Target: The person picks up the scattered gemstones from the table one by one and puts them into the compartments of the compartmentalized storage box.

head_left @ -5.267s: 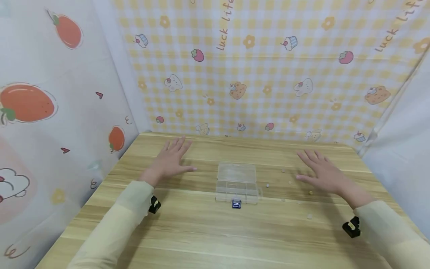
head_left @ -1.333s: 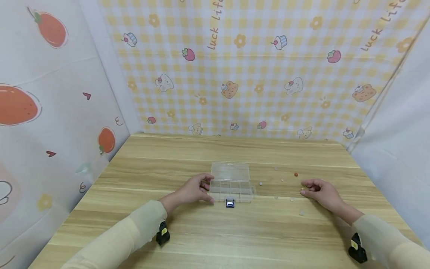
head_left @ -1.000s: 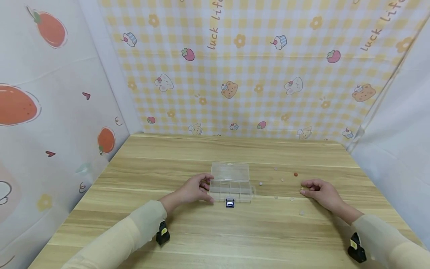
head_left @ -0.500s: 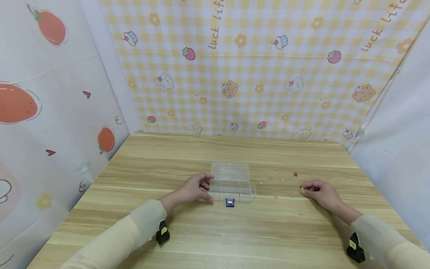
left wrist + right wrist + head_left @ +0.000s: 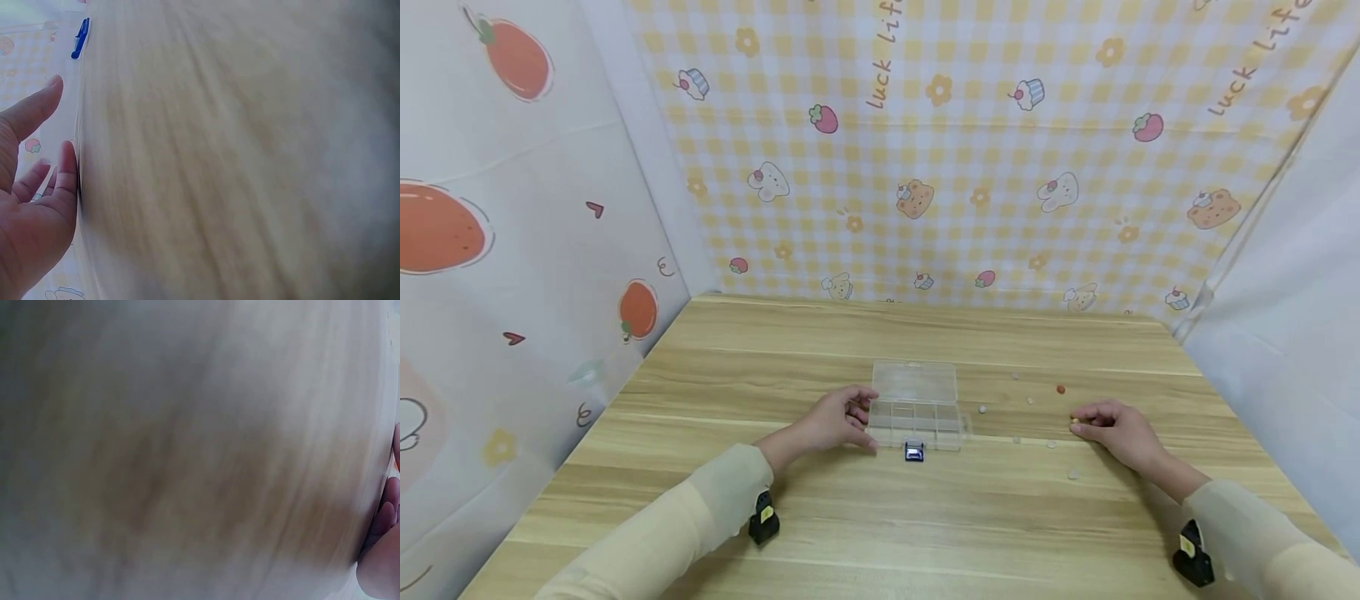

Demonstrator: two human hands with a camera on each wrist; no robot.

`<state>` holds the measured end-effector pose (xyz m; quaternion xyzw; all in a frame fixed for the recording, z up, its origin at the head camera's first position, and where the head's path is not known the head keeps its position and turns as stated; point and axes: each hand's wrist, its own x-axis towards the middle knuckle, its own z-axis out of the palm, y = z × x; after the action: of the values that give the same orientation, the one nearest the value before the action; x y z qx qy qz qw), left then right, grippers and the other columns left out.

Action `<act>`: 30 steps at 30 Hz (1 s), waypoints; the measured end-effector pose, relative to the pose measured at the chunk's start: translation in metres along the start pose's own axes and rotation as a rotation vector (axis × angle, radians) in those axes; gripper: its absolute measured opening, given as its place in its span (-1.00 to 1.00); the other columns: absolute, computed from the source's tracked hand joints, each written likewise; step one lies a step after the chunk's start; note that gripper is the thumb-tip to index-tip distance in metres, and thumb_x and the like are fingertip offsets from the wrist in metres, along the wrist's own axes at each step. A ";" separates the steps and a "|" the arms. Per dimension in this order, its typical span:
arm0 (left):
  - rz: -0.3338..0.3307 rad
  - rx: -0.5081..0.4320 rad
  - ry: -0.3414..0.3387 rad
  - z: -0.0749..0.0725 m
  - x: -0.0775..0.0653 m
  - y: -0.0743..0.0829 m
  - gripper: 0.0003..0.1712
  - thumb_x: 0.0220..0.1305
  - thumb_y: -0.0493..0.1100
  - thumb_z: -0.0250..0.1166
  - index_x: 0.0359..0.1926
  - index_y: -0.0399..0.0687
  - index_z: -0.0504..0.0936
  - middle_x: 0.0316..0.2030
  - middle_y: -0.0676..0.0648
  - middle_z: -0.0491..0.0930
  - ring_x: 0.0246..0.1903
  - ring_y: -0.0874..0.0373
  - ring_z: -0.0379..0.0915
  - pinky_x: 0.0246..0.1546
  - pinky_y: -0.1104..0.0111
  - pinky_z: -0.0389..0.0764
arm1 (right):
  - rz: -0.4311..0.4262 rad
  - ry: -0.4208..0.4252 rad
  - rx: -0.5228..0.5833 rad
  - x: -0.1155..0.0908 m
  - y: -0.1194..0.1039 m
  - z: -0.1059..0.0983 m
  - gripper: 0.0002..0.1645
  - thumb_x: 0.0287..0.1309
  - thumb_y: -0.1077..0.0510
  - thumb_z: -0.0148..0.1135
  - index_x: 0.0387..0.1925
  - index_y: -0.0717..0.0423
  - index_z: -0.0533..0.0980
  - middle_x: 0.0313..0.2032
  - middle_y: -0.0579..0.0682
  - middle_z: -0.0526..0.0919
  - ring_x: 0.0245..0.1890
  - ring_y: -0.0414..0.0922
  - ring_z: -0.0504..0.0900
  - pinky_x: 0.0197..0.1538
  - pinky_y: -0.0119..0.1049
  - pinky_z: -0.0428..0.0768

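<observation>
In the head view, the right hand (image 5: 1118, 427) pinches a small round yellow bead (image 5: 1075, 421) between thumb and fingertips, nearly closed, low at the tabletop of pale wood-grain (image 5: 820, 350). A round red-brown bead (image 5: 1061, 389) lies just beyond this pinch, a flat whitish piece (image 5: 1073, 475) on the near side of it, and a round white bead (image 5: 982, 409) well off to its left. The left hand (image 5: 831, 423) stands astride the near end of a clear plastic compartment box (image 5: 925, 417), thumb and fingers wide apart; whether it presses the box I cannot tell. The box's lid lies back, open. The step looks like taking up the yellow bead with the box steadied; the next move would call for a firm pinch and a lift clear of the wood.

In the left wrist view, the thumb points up and away from the loosely bent fingers, with the blue plastic clip (image 5: 80, 39) beyond its tip.

In the right wrist view, only parts of curled fingers show at the edge; the pinch itself is out of sight.
</observation>
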<state>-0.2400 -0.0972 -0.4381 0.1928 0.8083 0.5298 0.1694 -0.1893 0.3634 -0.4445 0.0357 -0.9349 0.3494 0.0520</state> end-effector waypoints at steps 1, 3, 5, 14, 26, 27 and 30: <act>0.002 0.002 -0.001 0.000 0.000 0.000 -0.14 -0.20 -0.39 0.60 0.21 -0.30 0.43 -0.10 -0.15 0.44 -0.22 0.07 0.43 -0.20 0.33 0.57 | -0.001 0.002 -0.002 0.000 0.000 0.000 -0.68 0.12 0.05 0.42 -0.17 0.19 0.68 -0.14 0.10 0.61 -0.35 -0.24 0.42 -0.32 -0.40 0.41; 0.003 0.003 -0.004 0.000 0.000 0.000 -0.14 -0.20 -0.39 0.60 0.20 -0.30 0.43 -0.09 -0.15 0.44 -0.22 0.07 0.43 -0.20 0.33 0.57 | -0.001 0.005 -0.007 0.000 0.001 0.001 -0.69 0.12 0.05 0.42 -0.17 0.19 0.68 -0.14 0.10 0.61 -0.35 -0.25 0.43 -0.32 -0.40 0.42; 0.004 0.007 -0.005 0.000 0.000 0.000 -0.15 -0.20 -0.38 0.60 0.20 -0.30 0.44 -0.10 -0.15 0.44 -0.22 0.07 0.42 -0.20 0.32 0.57 | 0.002 0.009 -0.005 -0.001 0.001 0.001 -0.69 0.11 0.05 0.42 -0.18 0.19 0.69 -0.14 0.10 0.61 -0.35 -0.25 0.43 -0.32 -0.40 0.42; -0.013 0.010 -0.001 0.001 -0.002 0.002 -0.14 -0.19 -0.38 0.60 0.21 -0.30 0.43 -0.09 -0.15 0.44 -0.21 0.07 0.42 -0.19 0.30 0.57 | 0.056 0.003 0.025 -0.003 0.000 -0.001 -0.61 0.13 -0.02 0.40 -0.14 0.20 0.67 -0.26 0.03 0.63 -0.37 -0.21 0.48 -0.33 -0.38 0.44; 0.000 0.015 -0.005 0.000 -0.002 0.003 -0.14 -0.19 -0.38 0.60 0.20 -0.32 0.43 -0.11 -0.14 0.45 -0.21 0.07 0.42 -0.20 0.32 0.56 | 0.092 0.034 0.106 -0.001 -0.003 -0.004 -0.49 0.15 -0.06 0.38 -0.05 0.27 0.62 -0.24 0.08 0.68 -0.38 -0.26 0.49 -0.39 -0.40 0.48; -0.001 0.010 -0.006 0.000 -0.002 0.003 -0.14 -0.20 -0.39 0.60 0.20 -0.32 0.43 -0.11 -0.14 0.45 -0.22 0.07 0.42 -0.20 0.32 0.56 | 0.095 0.037 0.113 0.000 -0.004 -0.004 -0.48 0.15 -0.06 0.38 -0.05 0.28 0.62 -0.24 0.08 0.68 -0.38 -0.27 0.49 -0.39 -0.40 0.49; 0.004 -0.004 -0.011 -0.001 -0.001 0.003 -0.15 -0.20 -0.40 0.60 0.19 -0.32 0.43 -0.12 -0.15 0.44 -0.22 0.07 0.41 -0.20 0.32 0.56 | 0.096 0.055 0.139 0.002 -0.006 -0.002 -0.47 0.15 -0.06 0.38 -0.04 0.30 0.61 -0.26 0.06 0.67 -0.38 -0.27 0.51 -0.39 -0.40 0.53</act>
<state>-0.2391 -0.0974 -0.4353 0.1971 0.8059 0.5307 0.1732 -0.1901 0.3605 -0.4391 -0.0151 -0.9073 0.4162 0.0582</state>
